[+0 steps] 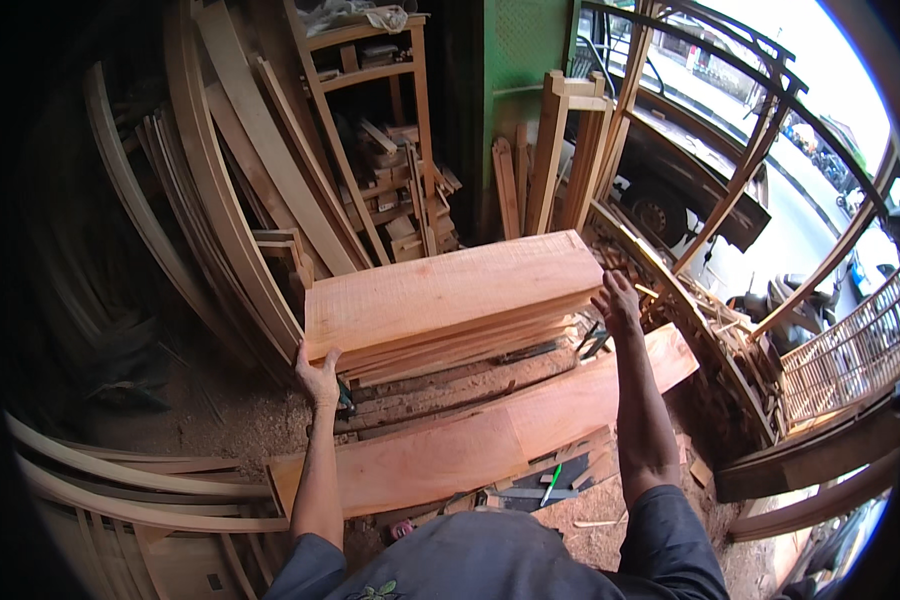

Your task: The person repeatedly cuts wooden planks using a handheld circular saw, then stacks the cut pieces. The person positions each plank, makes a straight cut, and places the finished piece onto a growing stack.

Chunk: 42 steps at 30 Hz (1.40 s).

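A wide reddish-brown wooden board [455,285] lies across the top of a stack of similar boards [460,350]. My left hand [318,378] grips its near left corner, thumb and fingers spread around the edge. At the opposite end, my right hand [620,302] is closed against the board's right edge, some fingers hidden behind it. Between me and the stack stretches a long, pale reddish plank [420,462], passing under both forearms.
A green pen [552,484] lies near a dark flat piece by my body. Tall boards [270,170] lean at the left, and curved strips [140,500] lie at the lower left. A wooden frame [422,110] stands behind. Frame posts and a slatted panel [850,350] edge the right, beside a street.
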Available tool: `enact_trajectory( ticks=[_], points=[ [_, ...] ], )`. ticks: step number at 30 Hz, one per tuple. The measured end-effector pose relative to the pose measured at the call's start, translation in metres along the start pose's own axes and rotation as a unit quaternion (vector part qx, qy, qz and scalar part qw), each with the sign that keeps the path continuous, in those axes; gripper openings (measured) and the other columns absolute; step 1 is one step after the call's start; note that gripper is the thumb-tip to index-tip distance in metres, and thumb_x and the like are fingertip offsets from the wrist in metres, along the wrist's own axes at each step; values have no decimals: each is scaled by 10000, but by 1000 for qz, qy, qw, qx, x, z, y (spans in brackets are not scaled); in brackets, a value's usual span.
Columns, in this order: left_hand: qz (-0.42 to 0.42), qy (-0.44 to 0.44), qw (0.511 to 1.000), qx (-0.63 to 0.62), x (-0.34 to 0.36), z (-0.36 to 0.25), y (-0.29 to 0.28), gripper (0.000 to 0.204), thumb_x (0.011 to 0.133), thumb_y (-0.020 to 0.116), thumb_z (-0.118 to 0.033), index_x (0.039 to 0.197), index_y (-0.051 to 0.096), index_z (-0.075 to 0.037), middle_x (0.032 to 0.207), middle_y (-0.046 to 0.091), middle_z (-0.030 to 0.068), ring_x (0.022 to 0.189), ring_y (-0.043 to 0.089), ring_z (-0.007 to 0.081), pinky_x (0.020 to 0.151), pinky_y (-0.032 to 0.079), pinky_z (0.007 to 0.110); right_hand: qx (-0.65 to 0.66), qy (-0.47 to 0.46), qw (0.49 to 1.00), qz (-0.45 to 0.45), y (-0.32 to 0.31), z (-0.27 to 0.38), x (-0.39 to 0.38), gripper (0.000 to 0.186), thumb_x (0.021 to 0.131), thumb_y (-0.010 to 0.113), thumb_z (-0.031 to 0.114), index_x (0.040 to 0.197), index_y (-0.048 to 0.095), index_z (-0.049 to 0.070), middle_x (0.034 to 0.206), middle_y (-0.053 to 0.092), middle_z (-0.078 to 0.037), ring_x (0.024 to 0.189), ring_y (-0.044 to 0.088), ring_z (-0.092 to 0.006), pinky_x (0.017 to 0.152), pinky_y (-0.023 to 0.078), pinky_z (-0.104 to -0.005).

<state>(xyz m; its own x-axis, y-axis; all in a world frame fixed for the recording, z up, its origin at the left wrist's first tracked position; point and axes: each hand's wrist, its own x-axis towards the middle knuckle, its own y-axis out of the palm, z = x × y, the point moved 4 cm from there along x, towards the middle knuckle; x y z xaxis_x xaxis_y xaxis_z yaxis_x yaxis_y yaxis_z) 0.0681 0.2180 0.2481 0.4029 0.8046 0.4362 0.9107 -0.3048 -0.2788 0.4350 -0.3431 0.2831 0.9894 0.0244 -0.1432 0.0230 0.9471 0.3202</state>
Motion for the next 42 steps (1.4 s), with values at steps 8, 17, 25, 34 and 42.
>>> enact_trajectory(
  ticks=[8,17,25,34,42],
  points=[
    [17,-113,992,50,-147,52,-48,614,925,870,-329,1348,622,41,1328,672,211,1252,645,326,1066,509,435,-211,88,973,11,-67,-156,-165,411,1039,740,357,1224,723,-10,945,777,-67,781,731,-144,668,543,-303],
    [6,-676,736,-37,-422,215,-128,572,940,812,-492,1256,616,-56,1010,634,78,740,591,208,627,493,372,-438,131,873,172,-83,-331,-256,456,989,761,345,1179,737,-70,779,715,-84,656,616,-133,527,464,-326],
    [-124,-692,682,-203,-417,217,-110,838,983,553,-798,1512,529,-148,1437,605,117,1309,569,310,1093,477,561,-442,115,869,190,-66,-284,-282,574,946,805,503,805,724,-48,617,585,-33,578,507,-121,515,386,-364],
    [-203,-523,638,-527,-359,163,-123,941,1007,316,-864,1678,324,-204,1741,327,76,1574,334,348,1244,312,657,-263,-53,950,161,-42,-223,-337,344,968,788,230,817,639,-41,691,589,1,676,472,-82,613,412,-301],
    [-215,-336,798,-452,-185,19,-221,956,1038,220,-838,1728,230,-175,1801,200,80,1633,220,340,1333,188,558,-327,-2,902,282,-25,-230,-371,374,945,857,309,958,701,-30,754,716,-135,691,649,-161,651,529,-360]
  ],
)
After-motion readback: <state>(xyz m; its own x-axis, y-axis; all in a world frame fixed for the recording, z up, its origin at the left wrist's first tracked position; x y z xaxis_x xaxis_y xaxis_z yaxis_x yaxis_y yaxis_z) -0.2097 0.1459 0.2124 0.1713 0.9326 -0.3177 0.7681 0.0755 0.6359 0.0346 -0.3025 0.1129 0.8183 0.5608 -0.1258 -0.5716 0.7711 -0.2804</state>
